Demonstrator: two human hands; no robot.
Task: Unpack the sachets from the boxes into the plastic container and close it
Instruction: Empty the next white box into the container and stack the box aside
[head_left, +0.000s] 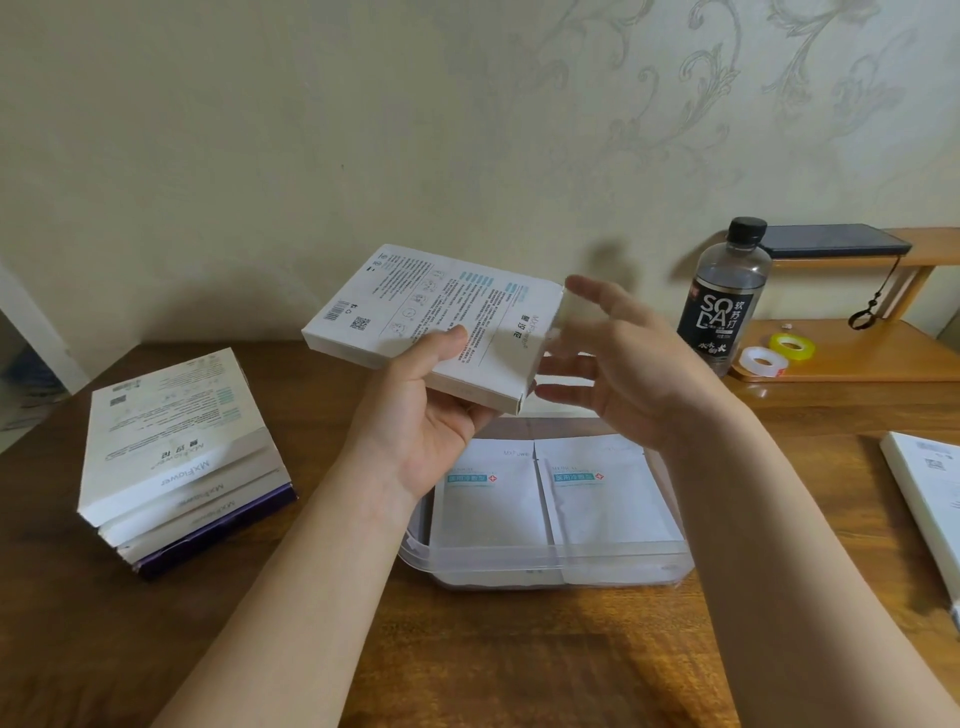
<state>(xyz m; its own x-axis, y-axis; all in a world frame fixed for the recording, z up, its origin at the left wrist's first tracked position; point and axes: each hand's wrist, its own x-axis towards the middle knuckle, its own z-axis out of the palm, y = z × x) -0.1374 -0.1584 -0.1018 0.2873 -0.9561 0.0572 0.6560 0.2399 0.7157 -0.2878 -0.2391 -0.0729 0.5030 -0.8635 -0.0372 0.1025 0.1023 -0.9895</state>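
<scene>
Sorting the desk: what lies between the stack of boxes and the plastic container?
Head view: only bare table between stack of boxes and plastic container, crossed above by the left forearm.

Pale cream wall (260, 130), matte, with grey-green scrolling leaf pattern (727, 88) on its right half; left half plain. Dark brown wood-grain bench (493, 660) spans foreground, glossy, catching warm light low right. Light orange-brown wooden two-tier shelf (857, 353) stands on the bench at right, against the wall; flat dark slab (831, 240) lies on its upper tier. White vertical edge (36, 332) at far left, blurred clutter beyond.
</scene>
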